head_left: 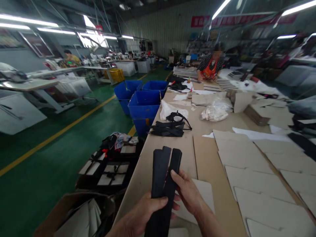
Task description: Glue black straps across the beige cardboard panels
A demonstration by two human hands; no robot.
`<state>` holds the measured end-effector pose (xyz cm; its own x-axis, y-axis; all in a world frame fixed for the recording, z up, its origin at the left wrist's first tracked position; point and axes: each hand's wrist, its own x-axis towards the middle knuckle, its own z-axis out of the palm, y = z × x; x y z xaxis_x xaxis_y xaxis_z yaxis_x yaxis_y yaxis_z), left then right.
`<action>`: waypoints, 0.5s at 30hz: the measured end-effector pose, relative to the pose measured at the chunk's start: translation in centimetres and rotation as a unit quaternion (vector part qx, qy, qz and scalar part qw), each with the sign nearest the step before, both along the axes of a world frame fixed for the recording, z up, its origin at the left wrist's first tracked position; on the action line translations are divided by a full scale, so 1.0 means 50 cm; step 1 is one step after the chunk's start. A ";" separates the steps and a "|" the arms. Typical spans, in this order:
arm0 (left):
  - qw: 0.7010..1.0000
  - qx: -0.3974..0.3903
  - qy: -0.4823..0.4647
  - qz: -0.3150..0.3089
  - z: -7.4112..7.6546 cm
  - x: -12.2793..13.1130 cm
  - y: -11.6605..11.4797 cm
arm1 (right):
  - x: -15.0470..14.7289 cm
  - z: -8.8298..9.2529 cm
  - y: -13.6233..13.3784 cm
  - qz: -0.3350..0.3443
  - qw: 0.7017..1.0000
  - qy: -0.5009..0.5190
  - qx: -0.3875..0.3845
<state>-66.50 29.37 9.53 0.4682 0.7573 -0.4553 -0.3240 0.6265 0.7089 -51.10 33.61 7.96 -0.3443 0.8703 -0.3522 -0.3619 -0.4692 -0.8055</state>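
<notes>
Strips [159, 174], black, are in the left hand [144, 210] and the right hand [189, 191], above the near part of the table [187, 144]. Low to the left of the fingers, a brown carton [55, 204] contains pale sheets [82, 219], which lean together. Just beyond this carton, a dark box [85, 183] contains pale bundles [112, 174] with black ties, and some crumpled cloth [122, 141]. Farther ahead and left of the fingers, blue bins [142, 112] stand on the floor beside the table; what is inside them, I cannot tell.

The strips are flat, long and matt, with slightly rounded ends, and they spread like a small fan. Ahead of the fingers lies a loose pile [169, 129] of similar black strips, near a wrinkled clear bag [214, 110]. To the right of the fingers, smooth beige boards [249, 164] overlap in rows.

The left fingers are closed around the strips, the thumb across their front. The right fingers pinch the rightmost strip, thumb on its face; behind it they are partly hidden.
</notes>
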 end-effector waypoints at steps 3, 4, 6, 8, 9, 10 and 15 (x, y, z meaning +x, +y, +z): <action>0.998 0.005 -0.045 -0.042 0.019 -0.007 -0.032 | 0.004 0.024 -0.049 -0.054 0.998 -0.034 -0.015; 0.997 0.004 -0.057 -0.047 0.023 -0.008 -0.042 | 0.010 0.033 -0.065 -0.072 0.996 -0.051 -0.014; 0.997 0.001 -0.065 -0.043 0.027 -0.005 -0.057 | 0.024 0.058 -0.102 -0.130 0.987 -0.091 0.001; 0.999 0.004 -0.035 -0.024 0.027 -0.002 -0.069 | 0.038 0.095 -0.140 -0.195 0.974 -0.111 0.021; 1.000 0.015 -0.003 -0.015 0.025 -0.001 -0.075 | 0.041 0.117 -0.159 -0.213 0.971 -0.104 0.030; 0.999 0.033 0.032 -0.005 0.024 -0.001 -0.081 | 0.042 0.138 -0.177 -0.217 0.972 -0.087 0.035; 0.994 0.052 0.088 0.029 0.035 -0.002 -0.134 | -0.012 0.171 -0.222 -0.204 0.974 -0.055 0.082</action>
<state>-66.60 22.66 11.27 0.3428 0.8281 -0.4436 -0.2232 0.5305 0.8178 -51.68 22.51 16.50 0.0741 0.9745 -0.2116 -0.3986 -0.1655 -0.9020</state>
